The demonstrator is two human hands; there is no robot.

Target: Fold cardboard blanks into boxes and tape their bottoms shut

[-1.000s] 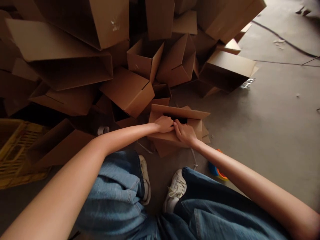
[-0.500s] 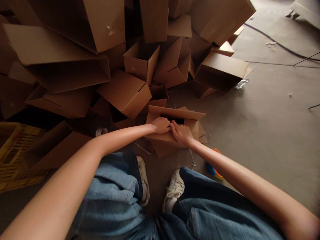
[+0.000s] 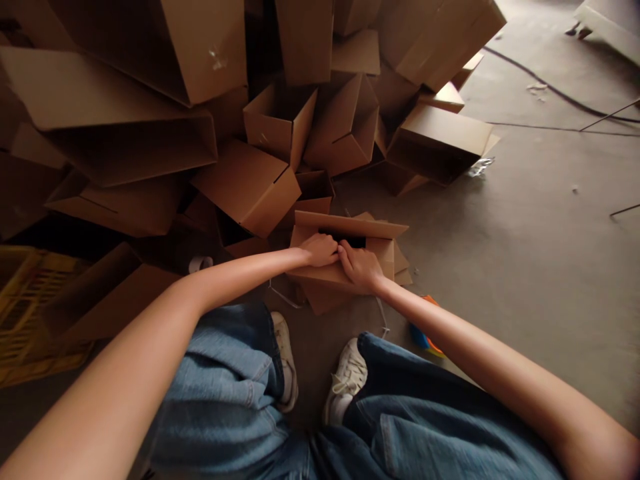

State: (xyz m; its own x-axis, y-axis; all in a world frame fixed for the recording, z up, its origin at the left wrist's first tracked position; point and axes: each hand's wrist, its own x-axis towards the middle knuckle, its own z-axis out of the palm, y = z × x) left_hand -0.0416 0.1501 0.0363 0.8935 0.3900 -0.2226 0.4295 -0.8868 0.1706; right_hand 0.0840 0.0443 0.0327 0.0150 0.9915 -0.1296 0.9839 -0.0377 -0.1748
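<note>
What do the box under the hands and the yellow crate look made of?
Box: cardboard, matt and plain brown, shown by its stiff, straight-creased flaps.
Yellow crate: probably moulded plastic, judging by its regular slots and even colour; too dim to tell its finish.

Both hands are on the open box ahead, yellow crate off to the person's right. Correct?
Not quite: the yellow crate is off to the person's left, as the head view shows. Both hands, left hand and right hand, are indeed on the open box ahead.
</note>
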